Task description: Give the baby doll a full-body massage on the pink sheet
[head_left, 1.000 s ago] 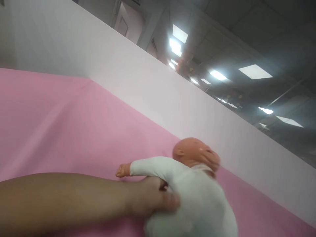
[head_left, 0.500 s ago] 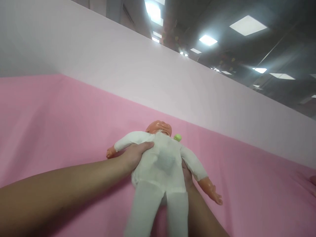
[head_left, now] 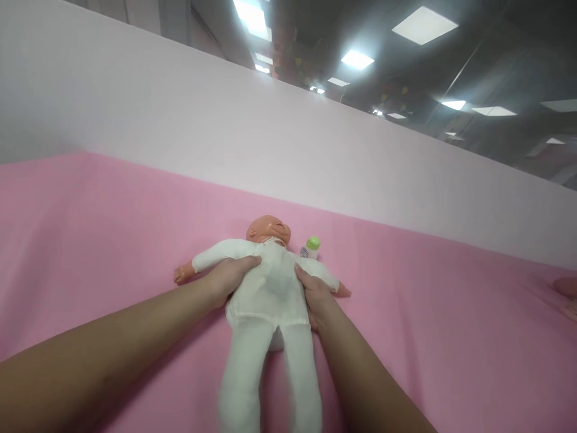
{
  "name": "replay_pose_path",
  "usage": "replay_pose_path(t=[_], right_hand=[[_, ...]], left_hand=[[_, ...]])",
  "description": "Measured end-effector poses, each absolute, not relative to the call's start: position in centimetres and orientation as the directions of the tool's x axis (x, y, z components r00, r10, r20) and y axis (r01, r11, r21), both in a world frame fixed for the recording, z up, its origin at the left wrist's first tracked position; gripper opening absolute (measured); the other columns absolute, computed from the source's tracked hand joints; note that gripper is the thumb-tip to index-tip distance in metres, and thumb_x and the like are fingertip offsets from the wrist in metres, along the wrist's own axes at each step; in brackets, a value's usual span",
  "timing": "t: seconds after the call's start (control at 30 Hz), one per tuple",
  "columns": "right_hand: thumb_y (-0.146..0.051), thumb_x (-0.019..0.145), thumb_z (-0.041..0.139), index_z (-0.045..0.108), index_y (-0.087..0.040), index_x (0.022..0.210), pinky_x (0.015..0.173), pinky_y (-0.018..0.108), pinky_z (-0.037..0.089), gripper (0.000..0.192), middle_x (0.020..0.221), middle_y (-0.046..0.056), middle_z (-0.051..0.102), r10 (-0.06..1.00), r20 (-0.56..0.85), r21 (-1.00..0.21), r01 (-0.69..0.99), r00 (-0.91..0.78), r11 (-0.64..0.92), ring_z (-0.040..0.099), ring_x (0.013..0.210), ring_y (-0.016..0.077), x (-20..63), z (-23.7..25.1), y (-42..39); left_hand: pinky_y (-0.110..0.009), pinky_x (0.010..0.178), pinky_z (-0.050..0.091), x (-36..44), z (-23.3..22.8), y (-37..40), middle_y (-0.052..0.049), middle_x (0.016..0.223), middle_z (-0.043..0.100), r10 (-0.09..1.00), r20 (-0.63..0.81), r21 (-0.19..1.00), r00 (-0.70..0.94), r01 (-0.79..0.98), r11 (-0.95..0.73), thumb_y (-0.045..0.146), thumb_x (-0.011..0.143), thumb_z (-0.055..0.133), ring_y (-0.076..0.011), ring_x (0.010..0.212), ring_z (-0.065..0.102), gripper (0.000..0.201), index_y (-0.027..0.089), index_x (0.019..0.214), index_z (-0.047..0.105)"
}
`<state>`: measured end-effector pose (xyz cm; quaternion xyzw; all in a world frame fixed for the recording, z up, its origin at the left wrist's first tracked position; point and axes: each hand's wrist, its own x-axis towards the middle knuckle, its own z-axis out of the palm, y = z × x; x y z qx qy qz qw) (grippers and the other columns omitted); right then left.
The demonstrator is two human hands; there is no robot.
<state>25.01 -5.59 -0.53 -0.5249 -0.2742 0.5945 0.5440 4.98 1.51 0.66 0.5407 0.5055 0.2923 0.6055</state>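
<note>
A baby doll [head_left: 270, 288] in a white soft body suit lies on its back on a pink cloth [head_left: 112, 240], head away from me and legs toward me. My left hand [head_left: 228, 278] grips its torso under the left-side arm. On the other side my right hand [head_left: 315, 294] holds the torso. Just beyond the doll's shoulder lies a small bottle with a green cap [head_left: 312, 245].
A pale wall panel [head_left: 225, 132] rises behind the pink cloth. At the far right edge another person's hand [head_left: 568, 294] partly shows on the cloth. Ceiling lights are visible above the panel.
The view swung down and level. The doll went from a one-handed tilted hold to lying flat with both my hands on its torso; its right arm now lies lower, by my right hand.
</note>
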Motion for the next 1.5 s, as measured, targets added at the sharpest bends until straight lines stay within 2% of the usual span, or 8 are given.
replay_pose_path(t=[0.13, 0.23, 0.33, 0.7, 1.23, 1.37, 1.43, 1.5], right_hand=[[-0.068, 0.084, 0.066, 0.068, -0.016, 0.094, 0.087, 0.043, 0.054, 0.053, 0.096, 0.016, 0.076, 0.907, -0.23, -0.947, 0.133, 0.354, -0.292, 0.071, 0.095, 0.0326, 26.3, 0.2, -6.4], [-0.07, 0.088, 0.058, 0.066, -0.019, 0.076, 0.082, 0.042, 0.05, 0.053, 0.087, 0.014, 0.075, 0.911, -0.136, -0.787, 0.516, 0.389, -0.337, 0.07, 0.087, 0.0318, 27.0, 1.1, -6.9], [-0.067, 0.092, 0.051, 0.06, -0.021, 0.066, 0.073, 0.037, 0.047, 0.054, 0.074, 0.009, 0.071, 0.927, -0.109, -0.674, 0.658, 0.359, -0.335, 0.067, 0.076, 0.0277, 27.0, 1.6, -7.1], [-0.058, 0.095, 0.048, 0.042, -0.024, 0.057, 0.062, 0.032, 0.038, 0.051, 0.063, 0.001, 0.06, 0.942, -0.006, -0.616, 0.74, 0.337, -0.269, 0.056, 0.066, 0.0209, 26.1, 1.1, -6.9], [-0.041, 0.104, 0.036, 0.064, -0.021, 0.083, 0.07, 0.035, 0.037, 0.04, 0.087, 0.012, 0.072, 0.956, 0.093, -0.452, 0.868, 0.277, -0.208, 0.064, 0.082, 0.027, 22.2, 0.2, -6.7], [-0.041, 0.1, 0.044, 0.063, -0.022, 0.075, 0.067, 0.035, 0.036, 0.037, 0.078, 0.009, 0.07, 0.97, 0.094, -0.425, 0.89, 0.223, -0.163, 0.062, 0.073, 0.0249, 22.3, 1.1, -7.0], [-0.042, 0.094, 0.054, 0.062, -0.023, 0.07, 0.068, 0.035, 0.037, 0.032, 0.072, 0.007, 0.068, 0.965, 0.123, -0.47, 0.87, 0.233, -0.15, 0.06, 0.07, 0.0245, 23.2, 2.0, -6.3], [-0.042, 0.088, 0.063, 0.064, -0.023, 0.072, 0.074, 0.036, 0.041, 0.025, 0.076, 0.006, 0.069, 0.942, 0.185, -0.618, 0.778, 0.281, -0.11, 0.062, 0.076, 0.0258, 24.1, 3.1, -4.5]], left_hand=[[-0.046, 0.089, 0.051, 3.3, 2.3, 2.8, -0.019, 0.095, 0.078, 0.864, -0.339, 0.803, 0.372, 0.592, 0.06, 0.085, 0.073, 0.057, -0.0393, 0.094, 0.071, 0.071, 0.016, 0.084, 0.075], [-0.047, 0.084, 0.049, 1.9, 3.5, 3.4, -0.016, 0.072, 0.074, 0.818, -0.309, 0.64, 0.484, 0.743, -0.198, 0.091, 0.077, 0.039, -0.0374, 0.078, 0.07, 0.08, 0.019, 0.061, 0.07], [-0.045, 0.083, 0.048, 0.9, 4.3, 3.6, -0.015, 0.062, 0.07, 0.75, -0.358, 0.563, 0.556, 0.769, -0.302, 0.089, 0.083, 0.03, -0.034, 0.072, 0.067, 0.082, 0.022, 0.048, 0.062], [-0.039, 0.071, 0.047, 0.3, 6.6, 2.5, -0.01, 0.083, 0.073, 0.761, -0.279, 0.44, 0.586, 0.782, -0.441, 0.063, 0.084, 0.053, -0.0279, 0.069, 0.063, 0.044, 0.024, 0.067, 0.065], [-0.043, 0.078, 0.047, 0.7, 5.9, 2.6, -0.014, 0.084, 0.074, 0.754, -0.227, 0.365, 0.616, 0.772, -0.52, 0.049, 0.081, 0.048, -0.0331, 0.081, 0.066, 0.036, 0.022, 0.064, 0.064], [-0.043, 0.072, 0.046, 0.1, 6.9, 2.5, -0.013, 0.074, 0.072, 0.774, -0.245, 0.298, 0.584, 0.805, -0.513, 0.045, 0.076, 0.053, -0.0339, 0.074, 0.066, 0.031, 0.022, 0.056, 0.061], [-0.042, 0.071, 0.046, 0.1, 7.3, 2.9, -0.012, 0.072, 0.071, 0.829, -0.16, 0.311, 0.536, 0.824, -0.473, 0.048, 0.078, 0.055, -0.0337, 0.073, 0.066, 0.031, 0.022, 0.063, 0.064], [-0.042, 0.077, 0.047, 0.8, 7.2, 3.9, -0.011, 0.086, 0.074, 0.899, 0.03, 0.464, 0.437, 0.79, -0.4, 0.056, 0.081, 0.056, -0.0344, 0.083, 0.068, 0.036, 0.023, 0.082, 0.069]])
